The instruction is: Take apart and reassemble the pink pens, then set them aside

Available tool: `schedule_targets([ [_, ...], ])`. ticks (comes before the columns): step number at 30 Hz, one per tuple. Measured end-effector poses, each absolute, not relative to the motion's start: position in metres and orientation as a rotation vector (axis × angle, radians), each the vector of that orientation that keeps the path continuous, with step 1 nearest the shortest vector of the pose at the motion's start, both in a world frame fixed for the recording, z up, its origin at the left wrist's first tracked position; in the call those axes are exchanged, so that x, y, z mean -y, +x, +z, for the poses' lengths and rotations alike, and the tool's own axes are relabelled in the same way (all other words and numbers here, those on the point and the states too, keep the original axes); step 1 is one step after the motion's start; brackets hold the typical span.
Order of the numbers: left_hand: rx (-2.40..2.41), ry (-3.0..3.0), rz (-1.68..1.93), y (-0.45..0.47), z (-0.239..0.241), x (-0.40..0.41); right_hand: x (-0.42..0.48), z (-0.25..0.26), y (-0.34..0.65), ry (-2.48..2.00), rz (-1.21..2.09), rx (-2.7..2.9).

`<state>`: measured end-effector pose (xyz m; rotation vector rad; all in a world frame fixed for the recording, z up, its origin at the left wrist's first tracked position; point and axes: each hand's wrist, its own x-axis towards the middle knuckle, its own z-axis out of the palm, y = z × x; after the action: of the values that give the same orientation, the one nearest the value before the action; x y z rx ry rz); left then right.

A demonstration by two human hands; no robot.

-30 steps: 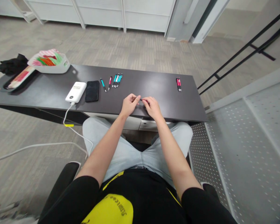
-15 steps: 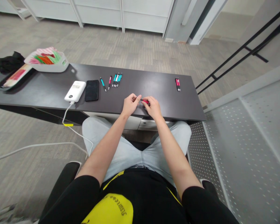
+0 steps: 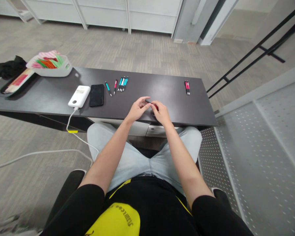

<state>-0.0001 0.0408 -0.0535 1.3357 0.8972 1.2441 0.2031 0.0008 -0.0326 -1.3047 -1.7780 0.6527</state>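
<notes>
Left hand (image 3: 137,110) now closer, both hands' fingers (image 3: 155,105) on red pen (image 3: 154,105), teal pens (image 3: 123,84) beyond

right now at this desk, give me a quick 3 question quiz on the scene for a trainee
1. True or false: both the left hand and the right hand are on the red pen.
2. What lies beside the white power bank? A) black phone B) a mug C) scissors
3. How many pens are in the red pair near the desk's right end?

Key: 1 true. 2 A. 3 two.
</notes>
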Motion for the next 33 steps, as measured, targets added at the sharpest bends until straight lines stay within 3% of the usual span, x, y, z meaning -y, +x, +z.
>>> schedule_targets([
  [20,-1.094,0.943,1.605,-0.025,-0.051,-0.062,0.001,-0.032,0.203,-1.383,0.614,1.672],
  [33,-1.378,1.899,1.283,-0.040,-0.037,-0.077,-0.004,-0.035,0.204,-1.386,0.725,1.382],
])
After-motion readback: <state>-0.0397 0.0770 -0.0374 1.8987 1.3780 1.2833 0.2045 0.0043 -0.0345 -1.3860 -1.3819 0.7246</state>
